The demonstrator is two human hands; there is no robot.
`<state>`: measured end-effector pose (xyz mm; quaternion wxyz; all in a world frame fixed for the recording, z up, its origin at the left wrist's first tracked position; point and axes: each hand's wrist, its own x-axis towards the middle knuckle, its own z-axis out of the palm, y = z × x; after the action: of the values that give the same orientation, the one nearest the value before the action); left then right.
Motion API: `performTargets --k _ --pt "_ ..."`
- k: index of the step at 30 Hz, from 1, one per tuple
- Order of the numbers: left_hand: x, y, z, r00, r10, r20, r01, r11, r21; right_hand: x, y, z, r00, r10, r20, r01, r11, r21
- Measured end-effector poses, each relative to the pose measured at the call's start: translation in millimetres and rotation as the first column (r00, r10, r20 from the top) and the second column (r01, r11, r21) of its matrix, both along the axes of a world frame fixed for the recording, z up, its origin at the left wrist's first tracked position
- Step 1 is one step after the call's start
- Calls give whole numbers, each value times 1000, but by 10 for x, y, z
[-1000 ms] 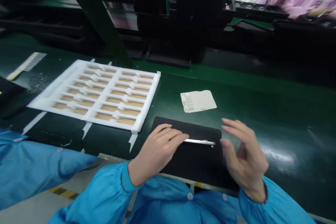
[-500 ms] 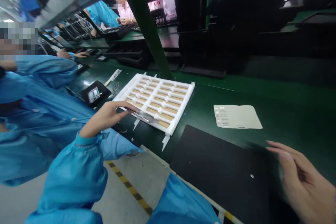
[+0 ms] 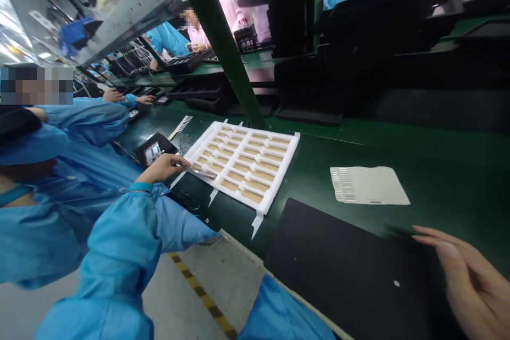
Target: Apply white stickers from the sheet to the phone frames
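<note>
My left hand pinches one end of a thin, flat silvery piece by its edge; I cannot make out its exact kind. The piece is over the near left edge of a white foam tray with rows of tan-bottomed slots. Whether it touches the tray I cannot tell. At the lower right, my right hand hovers with fingers stretched and thumb apart, nothing in it. Nearest to it is a black mat, with a dark shadow beneath the fingers.
A pale sheet with strips lies on the green bench behind the mat. Left of the tray are a black pad and a strip of labels. A green post rises behind. A co-worker's blue sleeve is close on the left.
My left hand has moved left along the tray with the silvery piece, which now shows more edge-on. My right hand sits slightly lower and further right in view; the camera has shifted a little.
</note>
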<state>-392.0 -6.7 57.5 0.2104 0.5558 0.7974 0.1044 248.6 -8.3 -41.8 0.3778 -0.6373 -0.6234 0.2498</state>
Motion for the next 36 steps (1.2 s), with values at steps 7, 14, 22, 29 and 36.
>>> performTargets --k 7,14,22,29,36 --pt "156 95 16 990 26 -142 -16 997 73 -58 16 -87 997 42 -64 -41 999 12" --pt "1478 222 163 977 -148 -153 187 940 284 -45 38 -217 992 104 -77 -102 995 23" --pt "3885 541 -701 658 -742 -127 732 592 337 -161 44 -178 982 191 -3 -187 968 166" --pt "4017 518 -1092 546 -837 -22 742 471 477 682 -1 3 885 -370 282 219 866 449" --pt "4030 491 -1039 532 -845 58 694 474 542 1795 -195 -199 631 -517 578 609 792 44"
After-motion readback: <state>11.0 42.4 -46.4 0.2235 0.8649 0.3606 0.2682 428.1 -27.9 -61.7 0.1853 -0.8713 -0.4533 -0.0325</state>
